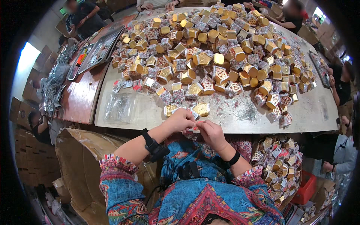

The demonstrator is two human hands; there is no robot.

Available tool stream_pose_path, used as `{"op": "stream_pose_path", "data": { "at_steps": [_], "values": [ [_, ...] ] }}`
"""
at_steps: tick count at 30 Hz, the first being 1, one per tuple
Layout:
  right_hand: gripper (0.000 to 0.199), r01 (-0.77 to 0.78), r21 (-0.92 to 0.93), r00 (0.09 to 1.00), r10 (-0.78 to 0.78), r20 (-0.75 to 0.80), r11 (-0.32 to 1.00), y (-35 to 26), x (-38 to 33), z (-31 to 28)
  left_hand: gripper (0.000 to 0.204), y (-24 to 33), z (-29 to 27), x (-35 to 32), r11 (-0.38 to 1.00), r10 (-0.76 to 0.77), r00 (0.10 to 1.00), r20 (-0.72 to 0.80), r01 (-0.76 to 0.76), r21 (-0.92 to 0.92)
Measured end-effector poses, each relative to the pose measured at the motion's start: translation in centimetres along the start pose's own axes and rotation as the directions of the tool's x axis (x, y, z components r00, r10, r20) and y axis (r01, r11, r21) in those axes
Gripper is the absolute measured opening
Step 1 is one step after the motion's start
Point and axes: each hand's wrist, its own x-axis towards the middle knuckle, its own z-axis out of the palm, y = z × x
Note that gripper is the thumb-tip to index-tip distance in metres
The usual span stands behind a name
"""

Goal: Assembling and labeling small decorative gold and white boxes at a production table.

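Note:
Near the table's front edge, my left hand (180,120) and my right hand (211,133) meet with fingertips pinched. Between them is a small red-and-white tag (195,128), mostly hidden by the fingers. Part of a speckled piece shows just below it; how the two are joined I cannot make out. Just beyond my left hand, a gold house-shaped ornament (201,108) lies on its side, with another gold ornament (171,109) to its left. A large heap of similar ornaments (221,52), gold with speckled white-edged roofs, covers the table (157,123).
Clear plastic bags (119,108) and red-and-white cards (137,85) lie on the left. Metal trays (100,50) rest on a reddish side table (84,88). An open cardboard box (80,168) stands at my left; a box of tagged ornaments (279,168) at my right. Other people work around.

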Motion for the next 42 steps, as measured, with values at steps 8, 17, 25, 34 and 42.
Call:
{"op": "stream_pose_path", "data": {
  "at_steps": [8, 17, 25, 34, 42],
  "values": [
    [0.012, 0.011, -0.017, 1.000, -0.011, -0.007, 1.000, -0.1, 0.0, 0.2, 0.008, -1.0, -0.1, 0.8, 0.952, -0.166, 0.980, 0.109, 0.188, -0.243],
    [0.011, -0.114, 0.082, 0.993, 0.114, 0.003, 0.990, 0.1, -0.2, 0.4, 0.010, -0.3, 0.1, 1.7, 0.977, -0.190, 0.974, 0.121, 0.200, -0.072],
    [0.010, -0.165, 0.065, 0.986, 0.166, -0.005, 0.984, 0.5, -0.5, 0.2, 0.016, 1.3, -0.4, 3.4, 0.960, -0.086, 0.971, 0.223, 0.021, 0.281],
    [0.007, -0.547, 0.591, 0.742, 0.670, 0.015, 0.593, 1.4, -0.8, 1.1, 0.059, 0.7, -3.2, 10.6, 0.324, 0.457, 0.868, -0.196, 0.043, 0.945],
    [0.008, -0.534, 0.595, 0.725, 0.687, -0.042, 0.600, 2.9, 0.3, 1.2, 0.063, 0.9, -4.8, 9.5, 0.502, 0.611, 0.738, -0.286, -0.082, 0.861]
  ]
}}
